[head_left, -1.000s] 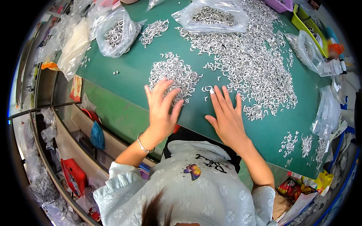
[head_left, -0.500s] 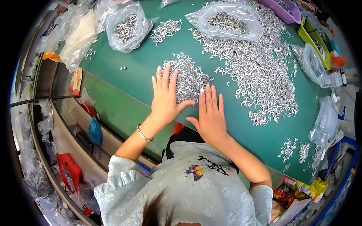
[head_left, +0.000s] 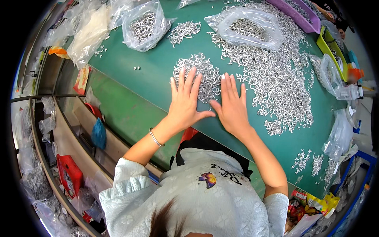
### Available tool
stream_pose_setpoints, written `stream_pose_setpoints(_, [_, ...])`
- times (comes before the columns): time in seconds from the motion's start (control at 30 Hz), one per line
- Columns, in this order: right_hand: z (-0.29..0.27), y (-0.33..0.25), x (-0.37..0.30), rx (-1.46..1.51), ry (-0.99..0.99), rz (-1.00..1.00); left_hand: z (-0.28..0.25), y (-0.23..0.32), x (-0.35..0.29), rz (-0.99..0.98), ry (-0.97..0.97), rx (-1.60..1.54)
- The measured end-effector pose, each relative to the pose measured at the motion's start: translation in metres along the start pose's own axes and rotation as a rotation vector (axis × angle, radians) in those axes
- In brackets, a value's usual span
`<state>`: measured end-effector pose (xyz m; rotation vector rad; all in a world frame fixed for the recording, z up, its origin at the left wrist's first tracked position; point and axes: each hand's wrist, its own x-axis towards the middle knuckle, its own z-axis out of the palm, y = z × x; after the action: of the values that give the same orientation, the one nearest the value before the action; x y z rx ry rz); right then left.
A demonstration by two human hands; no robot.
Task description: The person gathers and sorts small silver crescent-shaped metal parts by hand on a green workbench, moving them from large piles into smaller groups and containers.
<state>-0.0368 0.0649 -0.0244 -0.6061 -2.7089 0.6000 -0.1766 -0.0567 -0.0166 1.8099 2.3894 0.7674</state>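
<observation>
A rounded pile of small silvery curved metal pieces [head_left: 205,75] lies on the green tabletop [head_left: 142,87] in front of me. My left hand [head_left: 185,100] rests on the near left edge of this pile, fingers stretched out and apart. Along the pile's right edge lies my right hand [head_left: 232,104], its fingers extended and its thumb pointing towards the left hand. Neither hand grips anything. A far larger spread of similar pieces [head_left: 276,83] covers the table to the right, close to my right hand.
A clear bag of metal rings [head_left: 144,27] and a small heap [head_left: 184,31] lie at the back. Another bag [head_left: 250,29] sits on the large spread. Purple [head_left: 304,17] and lime green bins [head_left: 333,53] stand far right. Small piles [head_left: 302,160] lie near the right corner.
My right hand has moved up along the pile's right side. The pile's right edge is now straighter and more compact. The whole view has shifted slightly.
</observation>
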Motion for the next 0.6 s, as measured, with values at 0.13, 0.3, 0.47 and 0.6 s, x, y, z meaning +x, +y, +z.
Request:
stream_pose_setpoints(0.13, [0.007, 0.001, 0.014, -0.027, -0.021, -0.1, 0.003, -0.013, 0.009, -0.015, 0.057, 0.04])
stream_pose_setpoints(0.3, [-0.013, 0.012, 0.023, 0.431, 0.01, -0.025, -0.001, -0.017, 0.014, -0.04, 0.074, 0.054])
stream_pose_setpoints(0.47, [-0.035, 0.032, -0.005, 0.092, -0.014, -0.056, -0.008, 0.008, 0.008, 0.047, 0.015, 0.026])
stream_pose_setpoints(0.6, [-0.035, 0.035, 0.008, -0.003, 0.034, -0.086, 0.001, 0.025, 0.016, 0.144, -0.018, 0.034])
